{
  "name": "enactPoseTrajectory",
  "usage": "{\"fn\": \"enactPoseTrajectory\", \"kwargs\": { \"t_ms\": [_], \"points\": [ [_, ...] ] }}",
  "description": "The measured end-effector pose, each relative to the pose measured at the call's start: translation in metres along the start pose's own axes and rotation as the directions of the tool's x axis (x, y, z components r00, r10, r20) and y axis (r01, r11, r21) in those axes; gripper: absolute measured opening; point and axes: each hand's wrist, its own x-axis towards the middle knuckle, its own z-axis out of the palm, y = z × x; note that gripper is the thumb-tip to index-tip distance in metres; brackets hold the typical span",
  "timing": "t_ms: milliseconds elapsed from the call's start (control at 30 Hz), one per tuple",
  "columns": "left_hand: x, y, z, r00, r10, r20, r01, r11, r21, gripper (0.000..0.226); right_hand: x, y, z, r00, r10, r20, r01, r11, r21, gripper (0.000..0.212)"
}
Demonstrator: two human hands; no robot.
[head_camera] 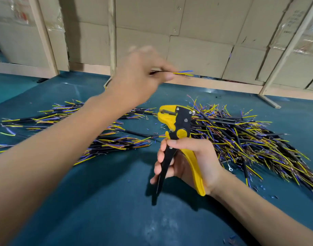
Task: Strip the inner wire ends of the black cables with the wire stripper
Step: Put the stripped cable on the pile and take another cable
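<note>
One black cable (177, 73) with blue and yellow wire ends, pinched in the blurry left hand (141, 77) held up far over the table, yellow and black wire stripper (177, 128) upright near the middle, right hand (189, 162) wrapped round its spread handles

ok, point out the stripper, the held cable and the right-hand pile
stripper (176, 119): head view, black jaw plate.
held cable (183, 73): head view, its inner wires.
right pile (240, 137): head view, pile middle.

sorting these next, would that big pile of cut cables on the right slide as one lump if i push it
Probably not: the cable pile is loose, criss-crossed short pieces, so it would likely spread. The splayed wire ends may snag each other and drag neighbours along. The pieces look light.
</note>
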Motion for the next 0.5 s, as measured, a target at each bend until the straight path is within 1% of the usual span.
{"fn": "enactPoseTrajectory", "kwargs": {
  "t_ms": [33,67,100,133,167,200,233,267,300,333,367,400,433,467,500],
  "points": [
    [0.013,0.01,0.009,0.993,0.011,0.114,-0.009,1.0,-0.017,0.019,-0.002,0.001,0.001,0.998,-0.038,0.054,0.038,0.999,-0.01,0.013],
    [0.017,0.016,0.018,0.968,0.04,0.25,-0.028,0.998,-0.051,0.021,-0.004,0.003,0.002,0.99,-0.092,0.109,0.092,0.996,0.002,0.018],
    [0.011,0.014,0.027,0.923,0.119,0.366,-0.105,0.993,-0.056,0.022,-0.007,0.004,0.003,0.978,-0.141,0.155,0.139,0.99,0.025,0.024],
    [0.008,0.011,0.032,0.889,0.14,0.436,-0.139,0.99,-0.035,0.019,-0.008,0.005,0.004,0.967,-0.18,0.181,0.175,0.984,0.04,0.029],
    [0.005,0.005,0.035,0.883,0.11,0.455,-0.116,0.993,-0.016,0.013,-0.009,0.005,0.006,0.962,-0.205,0.178,0.201,0.979,0.044,0.031],
    [0.001,-0.001,0.036,0.869,0.062,0.491,-0.092,0.995,0.039,0.011,-0.008,0.004,0.007,0.963,-0.222,0.153,0.218,0.975,0.043,0.032],
    [-0.005,-0.008,0.035,0.811,0.003,0.585,-0.087,0.99,0.115,0.018,-0.008,0.003,0.008,0.965,-0.235,0.116,0.231,0.972,0.044,0.031],
    [-0.016,-0.017,0.035,0.746,-0.097,0.659,-0.02,0.986,0.168,0.028,-0.007,0.002,0.009,0.966,-0.246,0.077,0.243,0.969,0.044,0.027],
    [-0.028,-0.028,0.035,0.7,-0.172,0.693,-0.003,0.97,0.244,0.033,-0.007,0.0,0.01,0.967,-0.251,0.041,0.249,0.967,0.051,0.02],
    [-0.041,-0.038,0.033,0.681,-0.198,0.705,0.006,0.964,0.265,0.029,-0.006,-0.002,0.01,0.966,-0.258,0.006,0.257,0.964,0.068,0.016],
    [-0.052,-0.044,0.032,0.684,-0.211,0.699,0.034,0.966,0.257,0.021,-0.005,-0.004,0.009,0.962,-0.272,-0.026,0.273,0.958,0.084,0.017],
    [-0.06,-0.046,0.033,0.722,-0.204,0.661,0.06,0.97,0.234,0.013,-0.004,-0.005,0.008,0.955,-0.29,-0.057,0.294,0.951,0.089,0.02],
    [-0.067,-0.046,0.032,0.778,-0.188,0.6,0.07,0.974,0.215,0.007,-0.004,-0.006,0.006,0.945,-0.315,-0.088,0.322,0.943,0.084,0.021],
    [-0.073,-0.045,0.033,0.845,-0.141,0.515,0.048,0.981,0.189,0.004,-0.005,-0.007,0.004,0.933,-0.339,-0.119,0.35,0.934,0.077,0.02],
    [-0.079,-0.044,0.033,0.91,-0.063,0.411,-0.004,0.987,0.159,0.003,-0.005,-0.007,0.003,0.923,-0.356,-0.144,0.369,0.926,0.073,0.019]
  ]
}}
